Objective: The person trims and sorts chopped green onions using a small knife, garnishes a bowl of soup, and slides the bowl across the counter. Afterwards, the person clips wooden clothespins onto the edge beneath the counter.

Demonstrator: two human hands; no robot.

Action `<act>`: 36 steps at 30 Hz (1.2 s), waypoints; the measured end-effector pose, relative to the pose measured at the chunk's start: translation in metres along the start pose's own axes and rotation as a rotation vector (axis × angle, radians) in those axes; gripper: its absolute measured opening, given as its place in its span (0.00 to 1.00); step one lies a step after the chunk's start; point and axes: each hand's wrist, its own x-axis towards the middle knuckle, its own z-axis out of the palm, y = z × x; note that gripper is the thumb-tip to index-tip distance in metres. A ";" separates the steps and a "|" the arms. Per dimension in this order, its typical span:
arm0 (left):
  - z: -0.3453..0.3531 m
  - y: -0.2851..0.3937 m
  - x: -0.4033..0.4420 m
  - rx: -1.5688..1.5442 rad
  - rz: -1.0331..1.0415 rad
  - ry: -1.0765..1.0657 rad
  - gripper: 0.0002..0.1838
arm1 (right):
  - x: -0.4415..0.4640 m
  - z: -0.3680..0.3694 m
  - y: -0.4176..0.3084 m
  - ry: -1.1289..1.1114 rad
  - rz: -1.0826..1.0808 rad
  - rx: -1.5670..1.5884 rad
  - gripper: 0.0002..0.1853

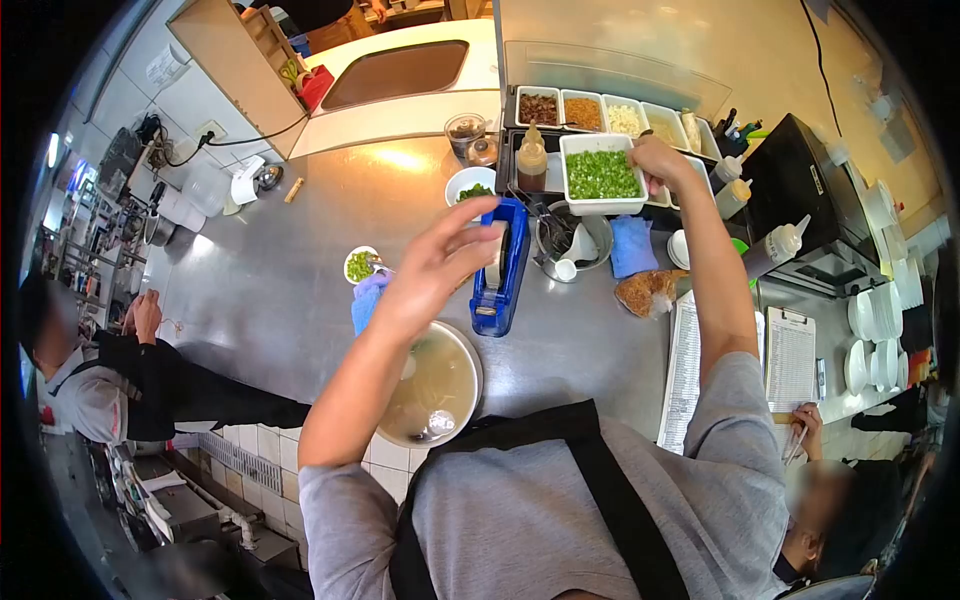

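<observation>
My right hand [662,166] grips the right rim of a white rectangular container [603,207] filled with chopped green onions [602,175]. It is held over the front of the topping rack. My left hand [440,262] hovers with fingers stretched out beside a blue tape dispenser [495,312], partly covering it; I see nothing held in it. Below that forearm, a large bowl of cloudy broth [432,385] stands at the table's near edge, partly hidden by the arm. Left of the hand sit a small bowl of cut greens [359,266] and a folded blue cloth [368,300].
Topping tubs [582,112] line the back, with a sauce bottle [532,160] in front. A metal pot with utensils [590,240], a blue cloth [632,246] and a bag of brown crumbs [648,293] stand centre right. Co-workers are at left [90,380] and lower right [840,510].
</observation>
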 end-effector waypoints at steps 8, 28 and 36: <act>-0.151 -0.091 -0.044 0.323 -0.252 0.511 0.18 | 0.076 0.019 0.012 -0.018 0.069 0.079 0.07; -0.256 -0.208 -0.007 0.347 -0.556 0.621 0.18 | -0.081 0.159 -0.165 0.105 -0.892 -0.436 0.10; -0.262 -0.216 -0.003 0.299 -0.520 0.610 0.19 | -0.048 0.351 -0.172 -0.219 -0.597 -0.769 0.11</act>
